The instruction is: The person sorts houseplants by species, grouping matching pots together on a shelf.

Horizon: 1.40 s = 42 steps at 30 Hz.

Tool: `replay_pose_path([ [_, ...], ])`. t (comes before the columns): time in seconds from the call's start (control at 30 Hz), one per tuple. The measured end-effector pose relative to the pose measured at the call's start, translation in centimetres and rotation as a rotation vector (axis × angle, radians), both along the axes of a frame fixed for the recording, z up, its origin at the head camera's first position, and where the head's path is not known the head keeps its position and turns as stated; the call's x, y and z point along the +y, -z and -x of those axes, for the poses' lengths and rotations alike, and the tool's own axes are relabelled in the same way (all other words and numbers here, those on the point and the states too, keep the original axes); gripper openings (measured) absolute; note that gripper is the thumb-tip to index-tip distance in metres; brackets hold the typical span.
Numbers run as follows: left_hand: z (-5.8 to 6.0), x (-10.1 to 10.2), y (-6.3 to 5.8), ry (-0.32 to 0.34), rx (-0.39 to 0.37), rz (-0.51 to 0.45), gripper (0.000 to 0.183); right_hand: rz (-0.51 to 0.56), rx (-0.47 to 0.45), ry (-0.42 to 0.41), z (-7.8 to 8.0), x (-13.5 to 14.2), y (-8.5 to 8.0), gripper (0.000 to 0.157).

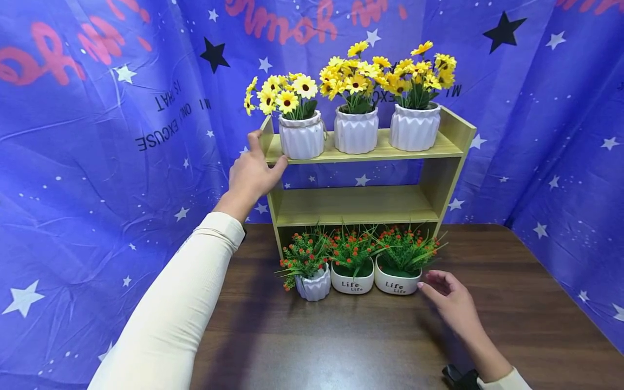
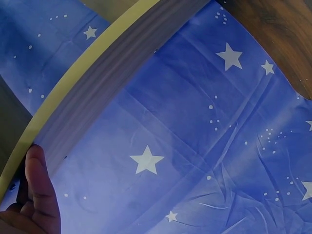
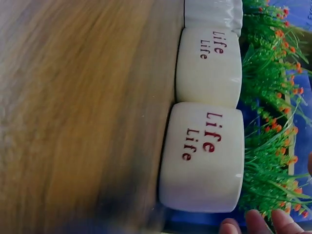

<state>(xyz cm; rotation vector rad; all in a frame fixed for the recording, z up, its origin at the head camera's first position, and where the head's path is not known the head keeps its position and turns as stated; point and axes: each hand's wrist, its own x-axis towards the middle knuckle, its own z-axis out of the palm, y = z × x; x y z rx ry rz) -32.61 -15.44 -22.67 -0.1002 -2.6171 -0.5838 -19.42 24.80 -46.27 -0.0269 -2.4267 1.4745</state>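
A small two-tier wooden shelf stands on the table. My left hand grips its upper left side panel, thumb at the front edge; the left wrist view shows a finger against that panel. Beside the right-hand white oval pot marked "Life" is my right hand, fingers loosely bent and holding nothing. In the right wrist view its fingertips are close to that pot; whether they touch it I cannot tell. Red-flowered green plants fill the pot.
A second "Life" pot and a ribbed white pot with red flowers line up to the left. On the top tier stand three white pots of yellow flowers: left, middle, right. Blue star-printed curtain surrounds the brown table.
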Motion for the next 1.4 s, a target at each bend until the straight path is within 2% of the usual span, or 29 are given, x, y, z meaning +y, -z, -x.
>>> replay_pose_path([
  [0.27,0.0,-0.1,-0.1,-0.002,0.002,-0.004,0.079,0.120,-0.194,-0.043,1.3,0.5,1.1,0.067],
  [0.47,0.1,-0.1,-0.2,-0.001,-0.001,-0.006,0.079,0.162,-0.264,-0.101,2.6,0.6,2.1,0.076],
  [0.7,0.1,0.0,-0.4,-0.001,-0.003,-0.007,0.079,0.184,-0.246,-0.159,4.2,0.1,2.8,0.082],
  [0.87,0.1,0.0,-0.4,0.004,-0.007,-0.009,0.080,0.136,-0.214,-0.163,4.9,-0.8,3.2,0.090],
  [1.1,0.0,0.0,-0.2,0.007,-0.012,-0.007,0.079,0.092,-0.209,-0.071,5.3,-1.6,3.3,0.087],
  [1.3,0.0,-0.1,-0.1,0.001,-0.006,-0.005,0.078,0.113,-0.197,-0.048,5.5,-1.5,3.5,0.077],
  [1.4,0.0,-0.1,-0.1,0.005,-0.006,-0.006,0.079,0.128,-0.202,-0.035,5.2,-1.1,3.5,0.080],
])
